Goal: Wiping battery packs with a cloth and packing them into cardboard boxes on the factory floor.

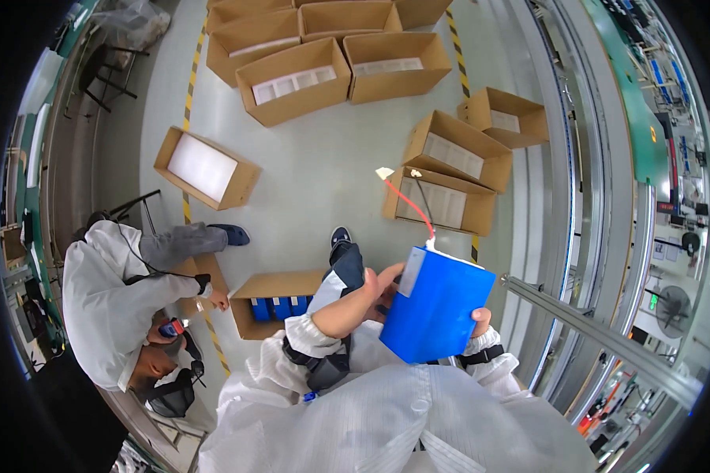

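A blue battery pack [442, 307] is held up in front of my body, tilted. A red wire and a black wire come out of its far end and finish in white connectors [384, 173]. My left hand [371, 293] grips the pack's left side, its fingertips partly hidden behind it. My right hand [481, 321] clasps the right side, with most of the fingers out of sight beneath. Left of my legs stands an open cardboard box [243, 315] with several blue packs [280, 307] inside.
A co-worker [110, 292] bends over at the left, holding a small red and blue device [171, 328]. Several open cardboard boxes [292, 83] with white dividers stand ahead; others [450, 197] are at the right. A metal rail [592, 327] juts in from the right.
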The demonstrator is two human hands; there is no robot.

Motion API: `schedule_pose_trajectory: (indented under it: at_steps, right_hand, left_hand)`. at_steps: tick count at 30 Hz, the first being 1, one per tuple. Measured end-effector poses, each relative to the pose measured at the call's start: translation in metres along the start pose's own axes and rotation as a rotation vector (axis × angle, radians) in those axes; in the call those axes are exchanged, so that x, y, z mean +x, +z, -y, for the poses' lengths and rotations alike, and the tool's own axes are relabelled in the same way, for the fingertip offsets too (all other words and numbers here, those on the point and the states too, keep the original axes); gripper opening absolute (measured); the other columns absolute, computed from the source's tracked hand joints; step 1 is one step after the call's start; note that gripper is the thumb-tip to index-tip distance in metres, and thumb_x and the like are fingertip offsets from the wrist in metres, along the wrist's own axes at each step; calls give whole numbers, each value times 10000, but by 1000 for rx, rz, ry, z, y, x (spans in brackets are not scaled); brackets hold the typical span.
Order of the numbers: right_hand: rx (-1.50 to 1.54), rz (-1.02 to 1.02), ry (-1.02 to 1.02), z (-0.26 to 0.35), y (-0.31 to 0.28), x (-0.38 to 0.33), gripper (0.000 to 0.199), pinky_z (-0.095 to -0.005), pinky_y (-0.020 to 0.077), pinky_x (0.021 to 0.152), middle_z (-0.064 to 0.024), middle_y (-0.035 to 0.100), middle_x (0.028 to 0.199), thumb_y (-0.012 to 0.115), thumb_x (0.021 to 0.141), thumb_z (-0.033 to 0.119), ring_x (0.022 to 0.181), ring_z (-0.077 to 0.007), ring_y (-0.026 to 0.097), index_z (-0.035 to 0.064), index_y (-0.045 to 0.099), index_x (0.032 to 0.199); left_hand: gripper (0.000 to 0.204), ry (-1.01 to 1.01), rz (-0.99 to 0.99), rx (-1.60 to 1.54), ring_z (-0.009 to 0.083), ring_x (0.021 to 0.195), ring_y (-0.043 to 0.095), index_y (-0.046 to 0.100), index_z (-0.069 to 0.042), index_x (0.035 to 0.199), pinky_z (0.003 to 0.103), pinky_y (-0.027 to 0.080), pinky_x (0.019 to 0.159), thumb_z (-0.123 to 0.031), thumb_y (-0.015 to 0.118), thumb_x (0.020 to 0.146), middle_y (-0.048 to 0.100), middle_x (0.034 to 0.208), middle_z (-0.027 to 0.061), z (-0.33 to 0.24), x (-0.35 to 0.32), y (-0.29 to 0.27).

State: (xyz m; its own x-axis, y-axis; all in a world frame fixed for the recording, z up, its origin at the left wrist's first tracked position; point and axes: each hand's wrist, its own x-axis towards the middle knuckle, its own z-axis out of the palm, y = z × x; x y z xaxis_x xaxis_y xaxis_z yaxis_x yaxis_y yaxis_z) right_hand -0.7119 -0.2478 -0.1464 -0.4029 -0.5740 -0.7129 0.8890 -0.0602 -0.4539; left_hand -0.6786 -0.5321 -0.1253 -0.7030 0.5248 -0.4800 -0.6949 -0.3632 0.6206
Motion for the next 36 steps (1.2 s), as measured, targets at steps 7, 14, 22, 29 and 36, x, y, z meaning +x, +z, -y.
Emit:
schedule_pose_trajectory:
  at_steps: [7,14,22,29,36]
  right_hand:
    - [-52,-52,122,33,8,50,844,-449,402,998,-183,403,1371,721,754,275,1222,-321,448,69,249,1422]
    - [-73,19,205,41,-24,80,824,-454,397,1004,-184,396,1381,697,779,302,1234,-324,441,66,245,1426]
    - [12,32,255,74,-96,103,803,-459,392,1012,-185,388,1392,670,808,332,1247,-327,432,61,241,1430]
    - [-14,96,257,91,-97,78,787,-464,387,1019,-185,380,1402,646,833,359,1259,-330,424,57,237,1434]
    - [-75,152,246,131,-142,31,773,-468,383,1025,-186,373,1412,622,858,386,1271,-333,416,53,233,1437]
  left_hand:
    - [1175,-35,284,-182,279,1181,473,245,-143,1459,434,420,958,-918,12,608,436,1325,141,-46,57,-36]
    - [1254,277,386,11,279,1413,79,85,-114,1477,467,123,1118,-319,890,538,132,1515,118,-9,171,-38]
    - [1180,500,724,397,328,1304,314,265,-60,1376,454,244,1068,-325,925,434,359,1359,163,-26,243,-23]
    - [1061,322,449,-121,241,1188,415,306,-59,1309,393,346,991,-209,919,456,428,1230,98,9,254,7]
    - [1102,-189,191,-343,280,1234,382,264,-104,1384,425,292,1050,-165,892,481,441,1312,88,1,232,13]
